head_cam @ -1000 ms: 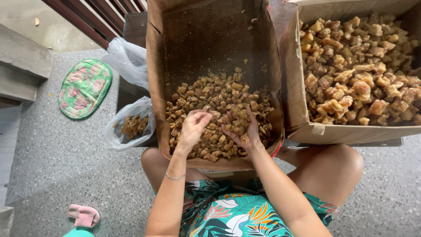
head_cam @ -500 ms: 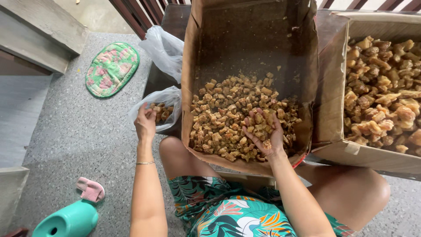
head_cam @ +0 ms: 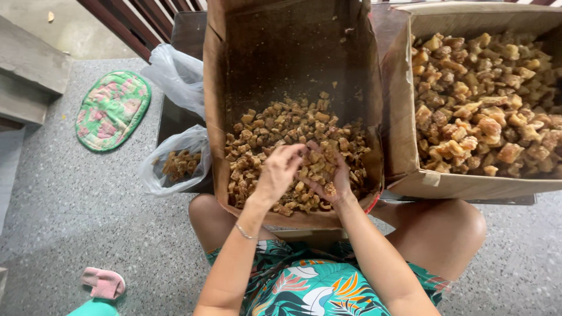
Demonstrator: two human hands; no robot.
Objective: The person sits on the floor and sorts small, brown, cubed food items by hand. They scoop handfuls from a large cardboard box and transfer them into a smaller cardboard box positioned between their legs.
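- Your left hand came back from the plastic bag into the middle cardboard box.
- Both grips are loosely curled on brown crispy chunks; right hand is palm-up beside it.
- Chunks lie heaped in the box's near end.

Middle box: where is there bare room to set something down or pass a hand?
Bare cardboard shows at the far end of the middle box, beyond the brown chunks. The speckled floor between the oval mat and the plastic bag is free. Crowded: the near end, where left hand and right hand dig.
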